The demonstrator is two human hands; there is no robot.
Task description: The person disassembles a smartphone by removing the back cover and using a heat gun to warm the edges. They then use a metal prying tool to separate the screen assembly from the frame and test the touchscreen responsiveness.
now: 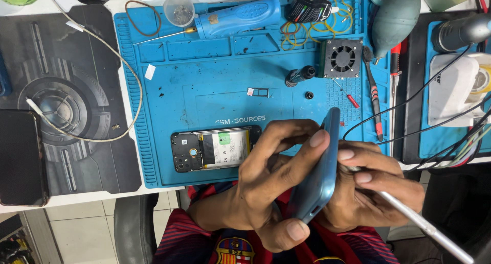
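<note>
A: Holding the blue back cover [321,167] on edge above my lap, left hand [266,192] clamped round it, fingertips over its rim.

B: Right hand?

A: My right hand [373,187] is closed on a silver tool [424,225], fingers touching the cover's far side.

B: Phone?

A: Opened phone [215,149] lies flat on the blue mat [204,90], just beside my left hand.

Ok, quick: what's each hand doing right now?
Left hand: closed around the blue phone cover, held on edge.
Right hand: closed on a thin metal tool, also touching the cover.
</note>
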